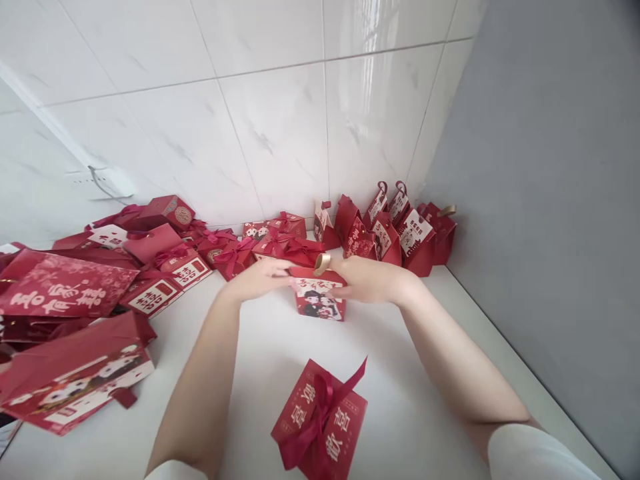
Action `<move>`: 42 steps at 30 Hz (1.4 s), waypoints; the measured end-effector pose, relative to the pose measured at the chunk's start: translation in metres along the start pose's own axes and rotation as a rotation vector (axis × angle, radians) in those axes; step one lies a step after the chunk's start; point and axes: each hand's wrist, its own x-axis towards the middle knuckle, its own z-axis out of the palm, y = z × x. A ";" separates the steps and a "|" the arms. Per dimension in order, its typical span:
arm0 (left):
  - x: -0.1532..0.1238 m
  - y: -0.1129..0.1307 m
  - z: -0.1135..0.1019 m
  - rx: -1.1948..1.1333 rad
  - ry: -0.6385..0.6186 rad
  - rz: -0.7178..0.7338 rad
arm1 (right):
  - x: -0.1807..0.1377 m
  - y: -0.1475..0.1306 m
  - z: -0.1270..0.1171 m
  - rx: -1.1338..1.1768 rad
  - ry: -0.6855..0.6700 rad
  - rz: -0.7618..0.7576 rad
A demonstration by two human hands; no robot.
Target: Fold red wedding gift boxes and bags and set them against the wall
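Observation:
A small red gift box (320, 303) with a printed cartoon couple and a gold ribbon loop (323, 264) stands upright on the white table, near its back. My left hand (263, 277) grips the box's upper left edge with bent fingers. From the right side, my right hand (367, 279) holds it too, with fingertips over the printed front. Closer to me lies a red box tied with a dark red ribbon bow (320, 420), touched by neither hand.
Several red gift boxes and bags (75, 293) are heaped on the left. More upright boxes (390, 233) stand against the tiled wall (270, 120) at the back right. Ribbon-tied boxes (280, 243) lie behind my hands. A grey panel (540, 233) borders the table on the right.

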 end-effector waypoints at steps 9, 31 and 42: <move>0.057 -0.036 0.063 0.561 0.474 0.196 | -0.013 -0.013 -0.012 -0.098 0.016 0.346; 0.044 -0.039 0.013 0.586 0.914 -0.019 | 0.045 0.018 0.013 -0.128 0.409 0.487; 0.029 -0.114 -0.078 0.434 0.651 -0.675 | -0.003 0.024 -0.028 -0.018 0.513 0.377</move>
